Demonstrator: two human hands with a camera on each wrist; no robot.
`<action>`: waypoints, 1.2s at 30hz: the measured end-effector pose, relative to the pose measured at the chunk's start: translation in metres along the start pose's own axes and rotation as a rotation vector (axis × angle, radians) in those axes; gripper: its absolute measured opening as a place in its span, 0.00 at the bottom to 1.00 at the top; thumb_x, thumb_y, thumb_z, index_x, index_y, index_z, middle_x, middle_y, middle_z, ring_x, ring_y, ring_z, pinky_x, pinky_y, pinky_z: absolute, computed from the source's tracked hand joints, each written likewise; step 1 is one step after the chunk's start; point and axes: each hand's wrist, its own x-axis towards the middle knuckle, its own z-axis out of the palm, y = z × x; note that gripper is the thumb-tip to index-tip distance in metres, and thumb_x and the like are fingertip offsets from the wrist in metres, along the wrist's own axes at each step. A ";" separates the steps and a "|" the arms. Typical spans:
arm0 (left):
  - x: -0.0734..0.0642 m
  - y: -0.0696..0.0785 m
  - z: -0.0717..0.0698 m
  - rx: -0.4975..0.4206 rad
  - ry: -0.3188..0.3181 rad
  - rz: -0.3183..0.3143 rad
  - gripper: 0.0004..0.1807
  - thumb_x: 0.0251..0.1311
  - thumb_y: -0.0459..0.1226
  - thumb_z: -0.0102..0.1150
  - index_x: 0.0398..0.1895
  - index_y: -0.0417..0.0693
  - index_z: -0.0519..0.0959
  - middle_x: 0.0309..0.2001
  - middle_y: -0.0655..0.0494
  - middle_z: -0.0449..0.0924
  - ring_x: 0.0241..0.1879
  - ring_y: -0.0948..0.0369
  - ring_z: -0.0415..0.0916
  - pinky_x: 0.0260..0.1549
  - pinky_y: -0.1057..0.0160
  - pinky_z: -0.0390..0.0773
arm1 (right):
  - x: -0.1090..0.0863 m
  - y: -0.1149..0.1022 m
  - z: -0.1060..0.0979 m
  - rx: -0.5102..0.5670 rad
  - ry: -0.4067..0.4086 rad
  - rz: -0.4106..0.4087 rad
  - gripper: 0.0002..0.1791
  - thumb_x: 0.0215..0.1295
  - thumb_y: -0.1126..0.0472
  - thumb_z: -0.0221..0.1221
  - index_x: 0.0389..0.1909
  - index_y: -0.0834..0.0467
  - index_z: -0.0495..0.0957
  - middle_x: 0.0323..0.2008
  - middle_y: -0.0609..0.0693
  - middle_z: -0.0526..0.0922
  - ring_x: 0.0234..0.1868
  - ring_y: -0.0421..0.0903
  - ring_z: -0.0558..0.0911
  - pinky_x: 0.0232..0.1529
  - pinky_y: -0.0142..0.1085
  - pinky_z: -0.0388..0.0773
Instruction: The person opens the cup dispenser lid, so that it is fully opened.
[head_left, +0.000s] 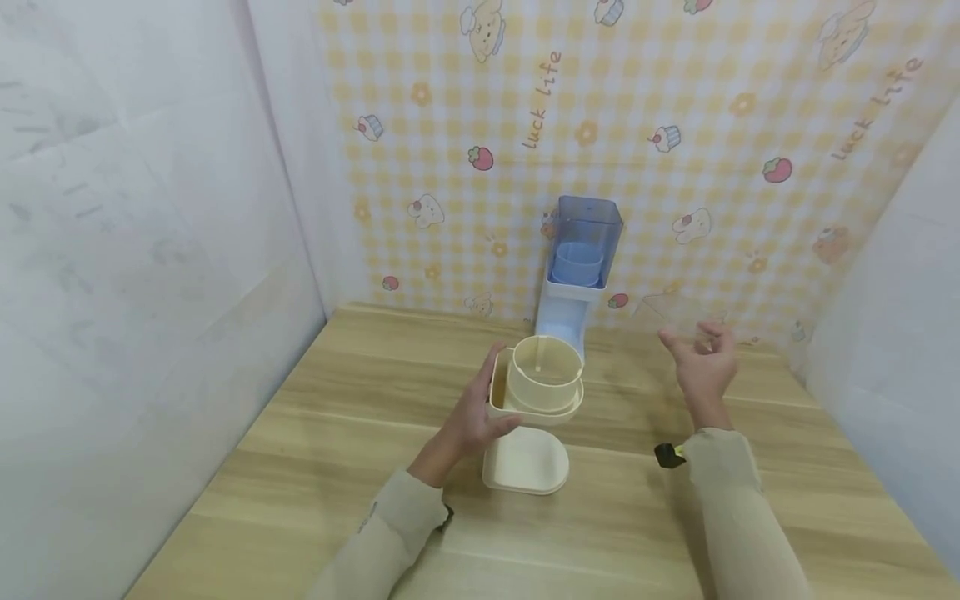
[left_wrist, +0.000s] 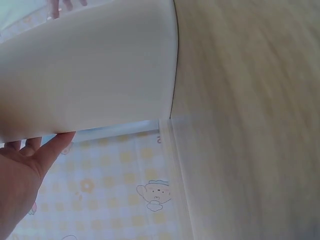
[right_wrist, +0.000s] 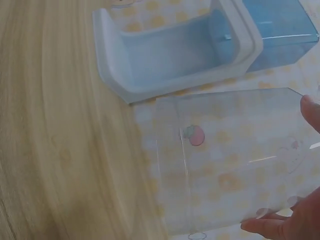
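Note:
My left hand [head_left: 474,412] grips the upper part of a cream dispenser stand [head_left: 531,462], thumb at the near side and fingers along its left. A round cream cup-like ring [head_left: 547,379] sits in the top of that stand. In the left wrist view the smooth cream wall [left_wrist: 100,75] of the stand fills the upper left, with the thumb against its edge. To the right, my right hand [head_left: 705,367] holds a clear plastic cover [right_wrist: 225,165] by its end, thumb on one side and fingers on the other. The cover is nearly invisible in the head view.
A light-blue dispenser [head_left: 564,321] with a transparent blue top [head_left: 588,225] stands behind the cream one, near the checkered back wall [head_left: 450,183]. White side walls [head_left: 150,250] flank the wooden table [head_left: 360,467] on both sides.

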 end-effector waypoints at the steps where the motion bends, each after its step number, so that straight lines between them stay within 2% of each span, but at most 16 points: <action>1: -0.001 -0.002 0.000 -0.003 0.000 0.000 0.62 0.53 0.75 0.50 0.78 0.45 0.44 0.54 0.42 0.77 0.49 0.52 0.79 0.46 0.56 0.82 | 0.000 0.002 0.001 -0.016 0.005 0.006 0.40 0.52 0.50 0.74 0.65 0.53 0.67 0.75 0.48 0.57 0.71 0.57 0.63 0.66 0.48 0.69; 8: -0.006 -0.001 0.004 0.008 -0.011 -0.025 0.64 0.53 0.75 0.50 0.79 0.42 0.41 0.55 0.41 0.77 0.50 0.53 0.79 0.55 0.53 0.77 | -0.003 0.019 0.003 -0.099 0.049 0.053 0.38 0.54 0.46 0.73 0.64 0.52 0.69 0.74 0.45 0.60 0.68 0.54 0.66 0.60 0.46 0.73; 12: -0.005 0.003 0.004 0.014 -0.013 -0.054 0.63 0.52 0.76 0.49 0.79 0.49 0.39 0.55 0.43 0.76 0.50 0.54 0.78 0.55 0.53 0.76 | -0.001 0.027 0.007 -0.108 0.077 0.022 0.39 0.53 0.46 0.73 0.63 0.56 0.70 0.74 0.47 0.60 0.68 0.55 0.65 0.65 0.49 0.68; 16: -0.004 0.006 0.003 0.041 -0.013 -0.055 0.65 0.52 0.76 0.48 0.79 0.42 0.39 0.58 0.42 0.74 0.54 0.52 0.76 0.59 0.48 0.74 | 0.000 0.032 0.015 -0.109 0.104 -0.037 0.38 0.54 0.51 0.74 0.62 0.60 0.70 0.73 0.53 0.63 0.69 0.56 0.64 0.69 0.49 0.63; 19: -0.004 0.008 0.002 0.067 -0.008 -0.055 0.66 0.53 0.76 0.47 0.78 0.37 0.40 0.62 0.40 0.70 0.59 0.49 0.73 0.63 0.43 0.67 | 0.002 0.033 0.021 -0.133 0.113 -0.094 0.35 0.54 0.57 0.74 0.60 0.64 0.71 0.70 0.57 0.66 0.70 0.55 0.63 0.71 0.45 0.59; 22: -0.004 0.009 0.002 0.080 -0.006 -0.068 0.66 0.52 0.77 0.46 0.78 0.38 0.40 0.64 0.40 0.67 0.62 0.48 0.70 0.65 0.41 0.64 | 0.004 0.033 0.027 -0.172 0.117 -0.141 0.33 0.54 0.61 0.73 0.59 0.66 0.72 0.66 0.60 0.68 0.71 0.54 0.62 0.73 0.42 0.54; 25: -0.003 0.010 0.000 0.089 -0.010 -0.076 0.66 0.53 0.76 0.46 0.78 0.37 0.39 0.67 0.38 0.64 0.65 0.45 0.66 0.66 0.40 0.61 | 0.005 0.032 0.031 -0.187 0.092 -0.147 0.32 0.56 0.63 0.71 0.61 0.65 0.72 0.66 0.60 0.66 0.71 0.55 0.60 0.72 0.43 0.54; 30: -0.003 0.013 -0.003 0.148 -0.031 -0.086 0.66 0.54 0.77 0.43 0.78 0.37 0.37 0.74 0.35 0.53 0.72 0.38 0.53 0.67 0.36 0.54 | 0.010 0.032 0.033 -0.193 0.040 -0.146 0.31 0.59 0.64 0.68 0.63 0.63 0.71 0.69 0.61 0.61 0.71 0.57 0.58 0.71 0.49 0.56; 32: -0.002 0.014 -0.005 0.174 -0.045 -0.100 0.64 0.55 0.76 0.42 0.79 0.41 0.36 0.75 0.35 0.50 0.73 0.38 0.51 0.65 0.34 0.56 | 0.011 0.032 0.034 -0.204 0.034 -0.144 0.31 0.59 0.64 0.68 0.64 0.63 0.71 0.69 0.61 0.61 0.70 0.58 0.59 0.70 0.50 0.57; 36: -0.003 0.016 -0.008 0.220 -0.066 -0.123 0.59 0.58 0.75 0.39 0.80 0.48 0.36 0.70 0.37 0.55 0.65 0.44 0.61 0.58 0.34 0.67 | 0.013 0.033 0.035 -0.231 0.009 -0.133 0.35 0.60 0.61 0.69 0.67 0.62 0.68 0.69 0.63 0.59 0.68 0.60 0.60 0.68 0.53 0.59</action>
